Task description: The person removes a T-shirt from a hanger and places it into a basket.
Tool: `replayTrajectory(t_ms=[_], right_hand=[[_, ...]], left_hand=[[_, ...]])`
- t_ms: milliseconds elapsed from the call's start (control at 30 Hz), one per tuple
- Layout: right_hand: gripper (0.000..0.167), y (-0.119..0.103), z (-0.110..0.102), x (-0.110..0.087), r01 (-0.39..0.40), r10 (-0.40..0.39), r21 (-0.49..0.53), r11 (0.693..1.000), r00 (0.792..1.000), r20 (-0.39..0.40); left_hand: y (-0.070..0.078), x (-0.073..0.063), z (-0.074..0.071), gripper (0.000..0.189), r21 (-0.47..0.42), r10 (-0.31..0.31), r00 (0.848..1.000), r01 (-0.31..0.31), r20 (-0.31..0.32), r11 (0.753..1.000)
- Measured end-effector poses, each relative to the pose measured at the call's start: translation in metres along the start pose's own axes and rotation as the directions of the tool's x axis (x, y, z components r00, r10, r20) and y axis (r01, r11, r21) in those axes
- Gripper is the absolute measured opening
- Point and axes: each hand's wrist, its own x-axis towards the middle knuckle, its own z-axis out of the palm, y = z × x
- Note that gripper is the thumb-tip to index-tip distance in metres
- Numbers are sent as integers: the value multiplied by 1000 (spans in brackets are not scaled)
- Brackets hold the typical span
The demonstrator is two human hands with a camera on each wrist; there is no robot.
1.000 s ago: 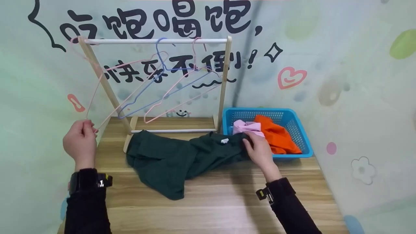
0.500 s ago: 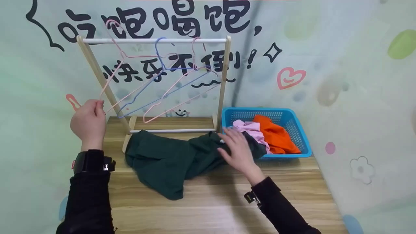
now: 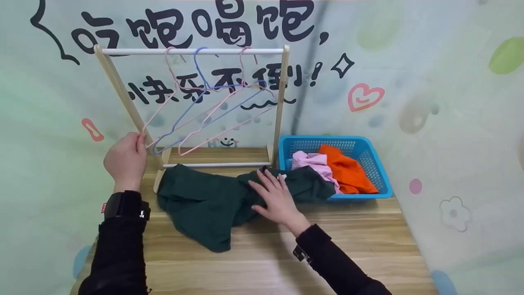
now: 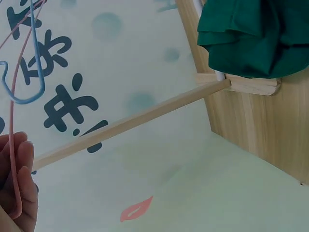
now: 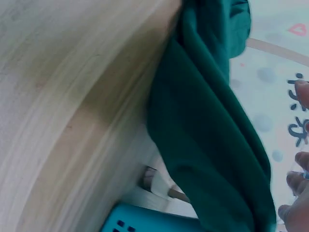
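My left hand pinches the lower left end of a pink clothes hanger, whose hook is at the rack's top rod. In the left wrist view, the fingers curl about the pink wire. A dark green garment with a small white label lies bunched before the rack, its right end over the basket's edge. Above the garment's middle, my right hand is spread with fingers extended, holding nothing. At the right wrist view's edge only some fingertips show beside the green cloth.
The wooden rack with a white rod also carries a blue hanger and another pink hanger. At right, a blue basket contains orange cloth and pale pink cloth. A patterned wall covering stands behind.
My left hand has moved right, bringing the pink hanger's hook from the rack's left end along the rod toward the blue hanger. My right hand let go of the garment's right end and moved left.
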Motion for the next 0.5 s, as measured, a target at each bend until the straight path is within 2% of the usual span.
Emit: replayTrajectory(t_ms=[200, 300, 400, 500], right_hand=[[83, -2, 22, 2, -68, 71, -26, 997, 990, 119], [90, -3, 33, 0, -64, 86, -119, 991, 979, 184], [96, -3, 44, -3, -16, 87, -290, 957, 968, 236], [84, -1, 54, -4, 28, 95, -454, 890, 964, 246]], left_hand=[[-14, -11, 9, 42, 3, -96, 995, 96, 14, 995], [-24, -20, 14, 54, 0, -159, 986, 159, 42, 987], [-33, -31, 20, 70, 13, -239, 963, 239, 128, 971], [-40, -45, 25, 80, 48, -295, 924, 292, 242, 955]])
